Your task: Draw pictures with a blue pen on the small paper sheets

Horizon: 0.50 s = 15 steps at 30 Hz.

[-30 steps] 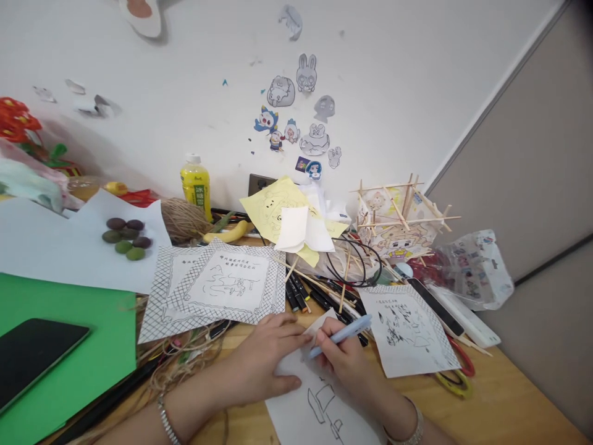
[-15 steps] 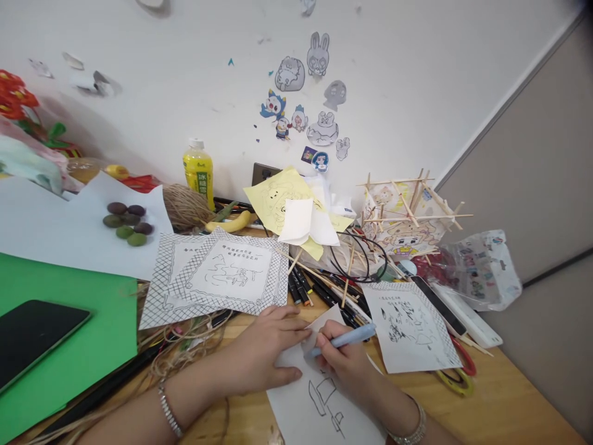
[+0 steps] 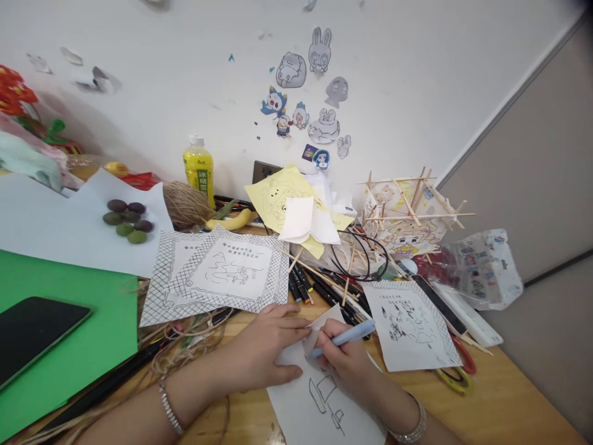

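Observation:
A sheet of white paper (image 3: 296, 405) lies on the wooden table in front of me, with a few black outlined shapes drawn on its lower part. My right hand (image 3: 345, 358) is closed around a light blue pen (image 3: 354, 332), its lower end down at the paper. The pen's very tip is partly hidden by my fingers. My left hand (image 3: 266, 349) rests open, fingers stretched across the paper's left edge, close to the pen. To the right lies a drawing with a patterned border (image 3: 412, 327).
Two bordered drawings (image 3: 231, 272) overlap behind my left hand. Black markers (image 3: 301, 284) and sticks crowd the middle. At right are a phone (image 3: 438, 304), scissors handles (image 3: 456, 378) and a stick frame (image 3: 407, 216). A tablet (image 3: 41, 337) lies on green paper (image 3: 106, 321) at left.
Both hands hold nearly the same place on the paper. The pen has shifted very slightly, and the view has moved a little.

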Each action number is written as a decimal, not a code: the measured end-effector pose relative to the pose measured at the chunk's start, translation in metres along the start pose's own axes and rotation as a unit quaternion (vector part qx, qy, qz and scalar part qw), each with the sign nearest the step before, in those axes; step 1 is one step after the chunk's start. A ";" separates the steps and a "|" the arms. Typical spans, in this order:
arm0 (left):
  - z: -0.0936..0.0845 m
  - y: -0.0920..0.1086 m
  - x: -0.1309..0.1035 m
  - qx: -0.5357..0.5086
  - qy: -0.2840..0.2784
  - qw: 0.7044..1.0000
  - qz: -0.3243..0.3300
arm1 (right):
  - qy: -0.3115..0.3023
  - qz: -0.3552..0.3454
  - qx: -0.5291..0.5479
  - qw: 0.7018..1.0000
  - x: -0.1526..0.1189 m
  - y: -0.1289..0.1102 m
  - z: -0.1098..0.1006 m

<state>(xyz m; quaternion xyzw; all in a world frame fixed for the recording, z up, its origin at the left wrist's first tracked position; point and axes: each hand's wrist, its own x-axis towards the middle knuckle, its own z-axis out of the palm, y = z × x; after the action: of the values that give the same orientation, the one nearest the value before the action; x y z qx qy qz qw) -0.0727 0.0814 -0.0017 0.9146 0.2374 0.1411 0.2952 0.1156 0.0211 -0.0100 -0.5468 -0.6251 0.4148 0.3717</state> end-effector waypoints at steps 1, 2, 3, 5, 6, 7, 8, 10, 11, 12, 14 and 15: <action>0.000 0.000 0.000 0.002 -0.001 1.000 0.000 | 0.002 -0.001 0.003 1.000 0.000 0.001 0.000; 0.000 0.000 0.000 0.003 -0.001 1.000 0.001 | 0.004 -0.004 0.004 1.000 0.000 0.002 0.000; 0.000 0.000 0.000 0.003 0.000 1.000 0.005 | 0.007 -0.007 0.003 1.000 0.000 0.003 0.000; 0.000 0.000 0.000 0.003 0.005 1.000 0.015 | 0.010 -0.008 -0.006 1.000 0.000 0.005 -0.001; 0.000 -0.001 0.000 0.003 0.007 1.000 0.017 | 0.010 -0.005 -0.008 1.000 0.000 0.005 -0.001; 0.001 -0.001 -0.001 0.004 0.008 1.000 0.016 | 0.009 -0.001 -0.008 1.000 0.000 0.005 -0.001; 0.002 -0.002 -0.001 0.005 0.010 1.000 0.014 | 0.008 0.003 -0.006 1.000 -0.001 0.005 -0.001; 0.003 -0.003 -0.001 0.007 0.014 1.000 0.012 | 0.009 0.009 0.007 1.000 -0.001 0.005 -0.001; 0.004 -0.004 -0.001 0.007 0.017 1.000 0.013 | 0.009 0.010 0.013 1.000 -0.002 0.005 -0.002; 0.004 -0.005 -0.001 0.007 0.022 1.000 0.016 | 0.011 0.009 0.019 1.000 -0.002 0.005 -0.002; 0.005 -0.005 -0.002 0.006 0.035 0.999 0.021 | 0.012 0.005 0.024 1.000 -0.002 0.007 -0.003; 0.005 -0.005 -0.001 0.005 0.043 0.999 0.021 | 0.011 0.002 0.022 1.000 -0.003 0.007 -0.003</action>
<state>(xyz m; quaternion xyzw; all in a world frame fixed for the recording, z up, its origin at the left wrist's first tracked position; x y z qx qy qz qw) -0.0737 0.0820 -0.0091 0.9140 0.2312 0.1850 0.2774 0.1213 0.0193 -0.0156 -0.5448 -0.6104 0.4231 0.3894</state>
